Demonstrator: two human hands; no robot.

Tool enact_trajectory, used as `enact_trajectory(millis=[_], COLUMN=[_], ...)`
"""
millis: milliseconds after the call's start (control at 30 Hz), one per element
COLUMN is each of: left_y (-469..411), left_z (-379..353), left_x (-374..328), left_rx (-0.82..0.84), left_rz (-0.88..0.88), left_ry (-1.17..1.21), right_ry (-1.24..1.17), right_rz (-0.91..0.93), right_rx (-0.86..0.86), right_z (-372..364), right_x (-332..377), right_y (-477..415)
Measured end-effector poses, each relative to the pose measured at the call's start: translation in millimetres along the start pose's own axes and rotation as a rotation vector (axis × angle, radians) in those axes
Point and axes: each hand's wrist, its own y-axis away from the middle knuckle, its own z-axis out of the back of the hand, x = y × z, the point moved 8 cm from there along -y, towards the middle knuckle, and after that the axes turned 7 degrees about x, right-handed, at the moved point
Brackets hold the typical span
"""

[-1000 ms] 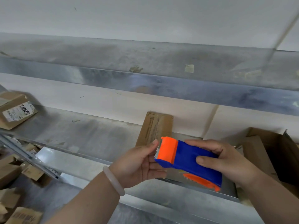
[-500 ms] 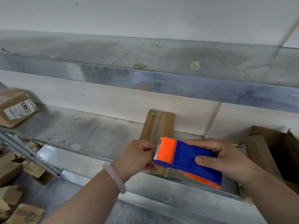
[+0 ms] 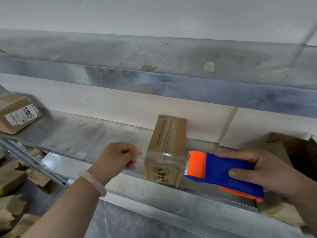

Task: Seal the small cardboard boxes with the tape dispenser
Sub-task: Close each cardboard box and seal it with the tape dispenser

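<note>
A small cardboard box (image 3: pixel 167 148) is sitting on a metal shelf (image 3: pixel 96 134). Left of it, the left hand (image 3: pixel 118 157) is pinching clear tape (image 3: pixel 164 158) stretching across its front; right of it, the right hand (image 3: pixel 267 170) is gripping the tape dispenser (image 3: pixel 221 170).

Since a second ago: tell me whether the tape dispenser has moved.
Yes. The tape dispenser has shifted right, off the front of the standing cardboard box to its right edge.
</note>
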Motion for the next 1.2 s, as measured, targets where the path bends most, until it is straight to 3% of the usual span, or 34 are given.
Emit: enact_trajectory(millis=[433, 767, 933, 1033, 1100, 1133, 1200], left_y=[-24.3, -20.2, -14.9, -16.8, -20.9, -21.3, -11.5], left_z=[-18.2, -62.6, -79.2, -72.1, -49.3, -37.2, -29.8], left_x=[67.2, 85.8, 94.4, 100.9, 95.2, 80.7, 21.7], left_rx=[-0.046, 0.081, 0.169, 0.106, -0.089, -0.211, -0.362], left_rz=[0.167, 0.186, 0.281, 0.330, 0.243, 0.115, -0.349], left_ry=[0.174, 0.500, 0.528, 0.474, 0.243, 0.099, -0.182], right_ry=[0.264, 0.166, 0.127, 0.129, 0.136, 0.139, 0.141], right_rz=[-0.111, -0.101, -0.111, -0.116, -0.117, -0.117, -0.121], right_rx=[-0.046, 0.002, 0.008, 0.009, 0.010, 0.010, 0.014], right_z=[11.1, -8.8, -9.7, -9.5, -9.0, -8.8, -9.3], right_x=[-32.7, -40.7, -46.7, -46.9, -45.9, -45.1, -45.4], right_y=[-16.4, -30.1, -30.9, -30.1, -30.2, -30.5, -31.1])
